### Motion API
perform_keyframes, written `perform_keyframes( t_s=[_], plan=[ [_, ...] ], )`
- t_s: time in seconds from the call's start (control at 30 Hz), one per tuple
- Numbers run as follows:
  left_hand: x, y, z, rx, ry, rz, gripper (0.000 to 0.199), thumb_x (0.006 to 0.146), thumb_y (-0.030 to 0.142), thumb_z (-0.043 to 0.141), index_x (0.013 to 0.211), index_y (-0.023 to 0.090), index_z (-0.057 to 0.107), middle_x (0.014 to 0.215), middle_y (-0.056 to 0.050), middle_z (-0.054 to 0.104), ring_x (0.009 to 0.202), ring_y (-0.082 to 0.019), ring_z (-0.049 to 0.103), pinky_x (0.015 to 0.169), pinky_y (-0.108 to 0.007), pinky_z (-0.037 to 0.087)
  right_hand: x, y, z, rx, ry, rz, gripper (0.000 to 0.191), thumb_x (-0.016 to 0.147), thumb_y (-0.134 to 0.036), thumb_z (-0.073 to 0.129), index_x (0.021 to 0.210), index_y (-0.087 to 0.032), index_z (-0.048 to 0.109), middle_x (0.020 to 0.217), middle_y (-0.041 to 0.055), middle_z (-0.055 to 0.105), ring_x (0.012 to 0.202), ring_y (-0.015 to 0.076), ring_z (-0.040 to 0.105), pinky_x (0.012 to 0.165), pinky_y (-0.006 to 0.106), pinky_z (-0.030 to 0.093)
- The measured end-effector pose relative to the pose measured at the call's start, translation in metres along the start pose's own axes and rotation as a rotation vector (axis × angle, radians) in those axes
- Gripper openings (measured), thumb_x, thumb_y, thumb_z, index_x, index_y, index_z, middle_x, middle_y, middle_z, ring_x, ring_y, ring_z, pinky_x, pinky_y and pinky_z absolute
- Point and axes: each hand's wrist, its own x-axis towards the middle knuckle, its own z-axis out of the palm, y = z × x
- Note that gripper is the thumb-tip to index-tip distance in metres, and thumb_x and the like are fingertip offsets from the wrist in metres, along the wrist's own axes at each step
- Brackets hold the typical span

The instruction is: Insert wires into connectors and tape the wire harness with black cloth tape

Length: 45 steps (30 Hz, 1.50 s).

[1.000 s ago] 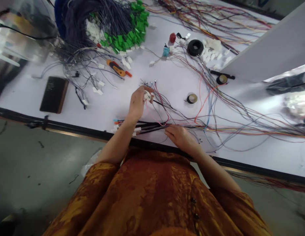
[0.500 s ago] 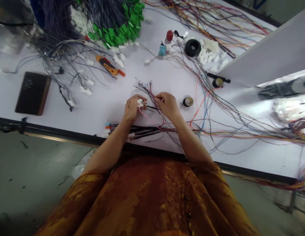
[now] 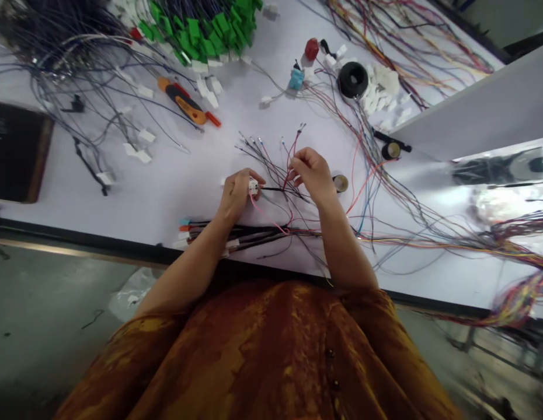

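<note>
My left hand (image 3: 237, 191) is closed round a small white connector (image 3: 253, 186), from which a pink wire and a black wire run out. To its right, my right hand (image 3: 310, 169) pinches red wires (image 3: 293, 153) whose metal-tipped ends point away from me. Beside them, several dark wires (image 3: 254, 153) with bare terminals fan out on the table between and beyond the hands. Nearer my body lies a bundle of black-sleeved wires (image 3: 254, 232), passing below both hands, with connectors at its left end.
An orange cutter (image 3: 184, 102), green connectors (image 3: 210, 35) and a dark box (image 3: 17, 153) are at the left. Black tape (image 3: 352, 80), a tape roll (image 3: 340, 183) and a white panel (image 3: 486, 105) stand right. Long wires (image 3: 429, 239) run rightward.
My right hand has moved a little right and away from me, drawing red wires apart from the dark ones. My left hand keeps the connector. The whole view has shifted slightly.
</note>
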Motion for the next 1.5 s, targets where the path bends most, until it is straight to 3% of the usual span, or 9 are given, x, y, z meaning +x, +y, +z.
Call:
perform_keyframes(
  t_s=[0.27,0.43,0.6,0.67,0.8,0.9,1.1,1.3,1.5],
  plan=[
    [-0.005,0.004,0.009,0.092,-0.042,0.096,0.058,0.094,0.068,0.048,0.064,0.020,0.056,0.054,0.000,0.054,0.051,-0.012,0.050,0.054,-0.027,0.043,-0.014,-0.002,-0.005,-0.064,-0.035,-0.123,0.008,0.088,-0.026,0.063,0.086,-0.021,0.057,0.093,0.0001,0.061,0.081,0.0100,0.059,0.072,0.024,0.052],
    [-0.005,0.000,0.006,0.128,-0.137,0.151,0.058,0.090,0.073,0.053,0.064,0.021,0.053,0.056,0.000,0.053,0.055,-0.013,0.049,0.058,-0.028,0.041,-0.015,-0.003,-0.007,-0.065,-0.097,-0.100,0.009,0.088,-0.025,0.067,0.085,-0.020,0.061,0.091,-0.0001,0.061,0.077,0.0100,0.056,0.067,0.024,0.049],
    [-0.006,-0.005,0.002,0.152,-0.204,0.136,0.046,0.091,0.061,0.059,0.070,0.020,0.058,0.059,0.001,0.055,0.054,-0.012,0.048,0.056,-0.028,0.038,-0.015,-0.003,-0.010,-0.075,-0.190,-0.030,0.011,0.092,-0.027,0.064,0.086,-0.021,0.058,0.080,0.0005,0.061,0.076,0.0134,0.061,0.060,0.024,0.047],
    [-0.006,-0.007,0.001,0.178,-0.196,0.137,0.040,0.091,0.054,0.062,0.071,0.020,0.058,0.059,0.001,0.052,0.054,-0.012,0.046,0.055,-0.028,0.035,-0.018,-0.002,-0.011,-0.106,-0.169,0.013,0.012,0.090,-0.024,0.065,0.085,-0.021,0.056,0.080,0.0012,0.062,0.070,0.0134,0.062,0.056,0.025,0.046],
    [-0.005,-0.006,0.001,0.228,-0.191,0.212,0.033,0.090,0.045,0.062,0.070,0.020,0.056,0.062,0.002,0.049,0.056,-0.012,0.041,0.058,-0.029,0.035,-0.026,0.004,-0.010,-0.267,-0.169,0.054,0.010,0.089,-0.023,0.063,0.081,-0.019,0.060,0.070,0.0009,0.062,0.054,0.0107,0.054,0.050,0.026,0.041],
    [-0.003,-0.003,0.001,0.227,-0.207,0.237,0.032,0.091,0.043,0.059,0.069,0.020,0.052,0.063,0.002,0.050,0.059,-0.012,0.043,0.060,-0.028,0.037,-0.025,0.012,-0.004,-0.362,-0.191,0.010,0.016,0.089,-0.025,0.060,0.075,-0.016,0.064,0.059,-0.0013,0.057,0.054,0.0103,0.050,0.052,0.025,0.037],
    [-0.001,-0.002,0.000,0.267,-0.231,0.218,0.026,0.089,0.038,0.058,0.071,0.020,0.056,0.060,0.003,0.050,0.056,-0.011,0.043,0.057,-0.026,0.038,-0.031,0.019,0.008,-0.141,-0.062,0.064,0.010,0.084,-0.018,0.059,0.075,-0.020,0.054,0.056,-0.0071,0.048,0.046,0.0083,0.045,0.047,0.023,0.034],
    [0.004,-0.003,0.006,0.291,-0.258,0.223,0.030,0.089,0.045,0.059,0.096,0.018,0.071,0.068,0.001,0.060,0.064,-0.013,0.054,0.063,-0.026,0.044,-0.043,0.018,0.006,-0.016,-0.163,-0.020,0.010,0.085,-0.030,0.064,0.085,-0.020,0.062,0.052,-0.0080,0.047,0.045,0.0086,0.042,0.047,0.024,0.032],
    [0.008,0.002,0.016,0.265,-0.203,0.213,0.022,0.089,0.035,0.063,0.074,0.018,0.062,0.060,0.003,0.049,0.056,-0.010,0.042,0.056,-0.025,0.036,-0.034,0.022,0.006,-0.066,-0.142,-0.172,0.013,0.077,-0.029,0.070,0.078,-0.016,0.067,0.073,-0.0013,0.061,0.061,0.0081,0.047,0.055,0.023,0.036]
  ],
)
